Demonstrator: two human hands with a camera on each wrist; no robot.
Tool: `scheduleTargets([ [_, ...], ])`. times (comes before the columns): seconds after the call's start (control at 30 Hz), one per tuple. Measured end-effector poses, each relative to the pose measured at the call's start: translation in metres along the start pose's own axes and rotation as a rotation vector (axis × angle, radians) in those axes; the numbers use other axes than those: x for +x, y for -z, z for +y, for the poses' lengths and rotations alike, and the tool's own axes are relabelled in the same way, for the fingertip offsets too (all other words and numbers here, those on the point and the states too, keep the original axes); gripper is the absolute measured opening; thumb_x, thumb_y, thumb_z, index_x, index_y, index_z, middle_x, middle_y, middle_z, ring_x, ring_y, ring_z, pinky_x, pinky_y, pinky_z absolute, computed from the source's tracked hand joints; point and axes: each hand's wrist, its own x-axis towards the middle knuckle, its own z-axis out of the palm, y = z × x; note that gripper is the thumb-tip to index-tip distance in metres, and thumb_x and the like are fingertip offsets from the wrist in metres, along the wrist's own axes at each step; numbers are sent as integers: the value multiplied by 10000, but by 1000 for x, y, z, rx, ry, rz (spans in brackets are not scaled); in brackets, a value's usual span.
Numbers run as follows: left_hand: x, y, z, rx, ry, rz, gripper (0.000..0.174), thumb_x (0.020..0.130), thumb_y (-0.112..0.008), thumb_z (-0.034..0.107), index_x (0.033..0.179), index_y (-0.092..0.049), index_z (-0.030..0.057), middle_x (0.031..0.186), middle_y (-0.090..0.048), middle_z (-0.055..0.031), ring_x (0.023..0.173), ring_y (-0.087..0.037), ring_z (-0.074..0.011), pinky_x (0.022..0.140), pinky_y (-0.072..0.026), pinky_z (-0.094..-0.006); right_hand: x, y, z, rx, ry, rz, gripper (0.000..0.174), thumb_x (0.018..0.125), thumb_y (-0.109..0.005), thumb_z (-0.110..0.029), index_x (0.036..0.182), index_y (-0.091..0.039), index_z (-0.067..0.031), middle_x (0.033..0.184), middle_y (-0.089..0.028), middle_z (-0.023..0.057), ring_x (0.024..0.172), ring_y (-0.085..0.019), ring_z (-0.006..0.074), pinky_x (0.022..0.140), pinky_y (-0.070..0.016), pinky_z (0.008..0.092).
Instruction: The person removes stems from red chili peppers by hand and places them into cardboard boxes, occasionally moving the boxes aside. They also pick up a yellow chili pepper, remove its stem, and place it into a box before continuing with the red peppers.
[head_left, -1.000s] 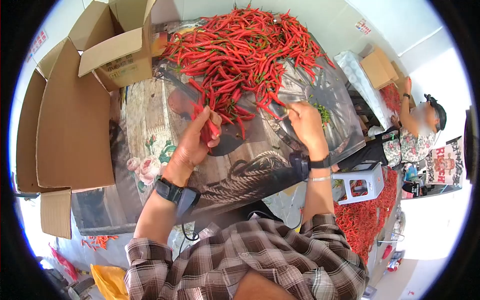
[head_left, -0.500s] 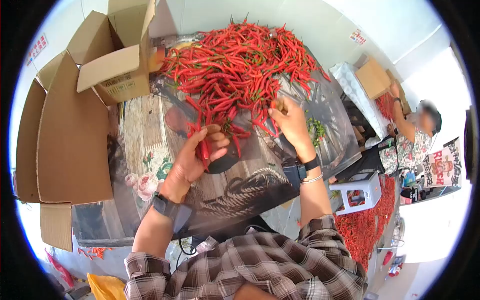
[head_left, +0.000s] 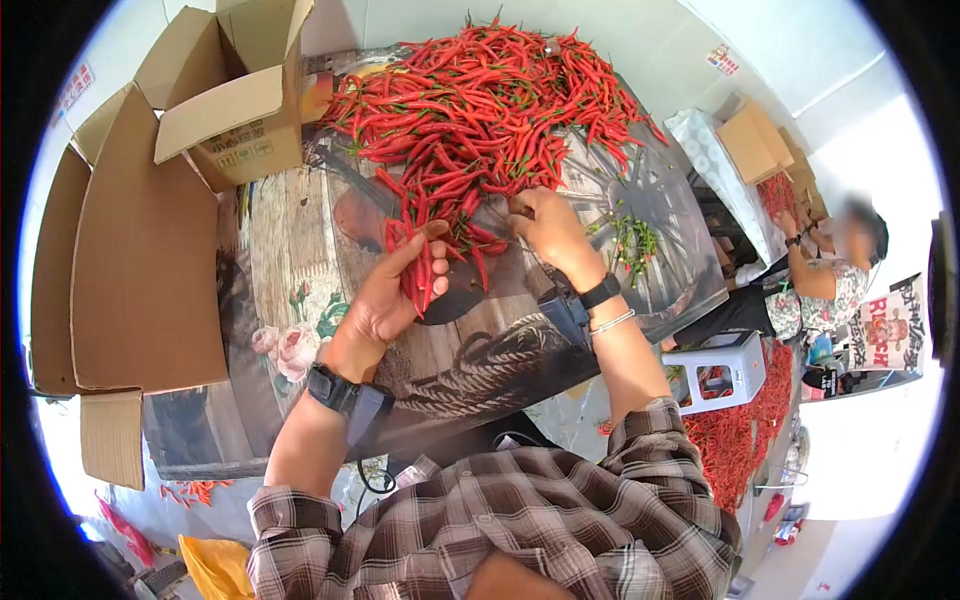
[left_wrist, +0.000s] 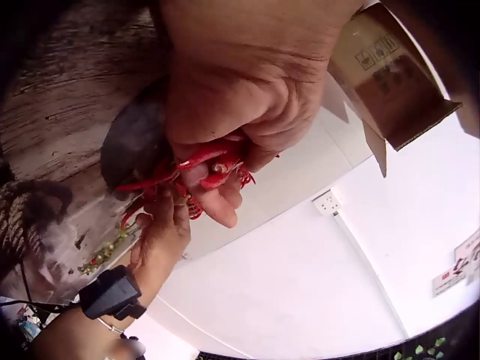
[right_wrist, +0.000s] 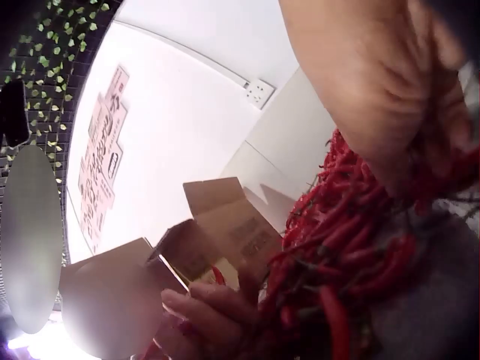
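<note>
In the head view my left hand [head_left: 385, 300] grips several red chili peppers [head_left: 428, 275], which point down out of its curled fingers. Its thumb lies over them. Further right, my right hand [head_left: 555, 235] is at the near edge of the big chili heap [head_left: 480, 110], fingers bent. The right wrist view has these fingers pinching a red chili pepper [right_wrist: 454, 174], partly hidden by the hand. From the left wrist, the bunch of chilies [left_wrist: 206, 157] shows in my left palm, and the right hand [left_wrist: 165, 232] is close beside it.
Open cardboard boxes [head_left: 145, 250] stand at the left. Small green stems with red bits [head_left: 632, 245] lie on the table [head_left: 290, 220] at right. A grey-white stool [head_left: 720, 370] and more chilies [head_left: 740, 450] are on the floor. Another person [head_left: 825, 270] works at the right.
My right hand has moved left along the heap's near edge, from above the cartwheel print toward my left hand. The left hand keeps its bunch of chilies at about the same place.
</note>
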Motion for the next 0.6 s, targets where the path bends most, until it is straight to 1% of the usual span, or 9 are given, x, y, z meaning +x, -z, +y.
scheduleTargets([
  [0.2,-5,-11,2,55,-31,49,347,950,-531,179,1238,-473,-6,919,-589,-52,801,-587,-146,648,-523,-282,-2,0,-6,-36,-34,17,184,767,-618,-161,865,-585,-9,808,-589,201,804,-588,373,699,-452,448],
  [0.27,-6,-15,2,88,-40,58,366,937,-556,178,1240,-471,-7,922,-590,-52,794,-587,-139,643,-521,-279,-5,18,-22,200,-182,120,208,762,-642,-138,887,-572,13,751,-581,161,718,-606,284,659,-462,403],
  [0.3,-8,-19,2,143,-35,64,380,923,-580,184,1236,-477,-5,921,-590,-47,785,-587,-131,635,-519,-272,-7,22,-27,222,-75,174,172,810,-632,-116,892,-573,23,723,-586,92,651,-592,172,585,-478,323],
  [0.33,-9,-22,2,200,-25,69,395,910,-604,189,1232,-483,-3,920,-591,-42,775,-587,-124,627,-516,-265,-9,27,-37,222,-80,174,172,810,-632,-116,892,-573,23,723,-586,92,651,-592,172,585,-478,323],
  [0.4,-9,-27,-1,264,-17,68,402,900,-620,201,1227,-493,5,906,-592,-34,756,-580,-109,608,-505,-250,-15,32,-60,911,-245,-89,131,851,-613,-98,920,-582,9,749,-600,44,629,-588,123,539,-488,270],
  [0.43,-9,-29,-3,327,-16,68,410,890,-637,212,1222,-503,12,892,-593,-26,736,-573,-95,589,-493,-234,-18,28,-67,1057,-239,-147,114,875,-605,-90,945,-583,-3,769,-604,24,624,-585,92,514,-485,229],
  [0.53,-10,-28,-2,399,68,-77,409,875,-658,226,1206,-527,25,869,-592,-11,704,-548,-73,539,-460,-215,-25,9,-79,1209,-207,-276,144,867,-638,-128,953,-593,-22,785,-603,28,595,-564,98,553,-463,230],
  [0.57,-14,-33,-3,463,77,-14,369,860,-680,255,1138,-566,40,819,-585,-3,636,-517,-55,471,-409,-200,-25,4,-79,1230,-171,-325,142,860,-648,-138,948,-599,-38,796,-603,14,591,-559,93,547,-451,220],
  [0.6,-14,-32,-2,464,76,-11,369,860,-680,255,1138,-566,40,819,-585,-3,636,-517,-55,471,-409,-200,-26,1,-79,1232,-170,-328,142,860,-648,-138,948,-599,-38,796,-603,14,591,-559,93,547,-451,220],
])
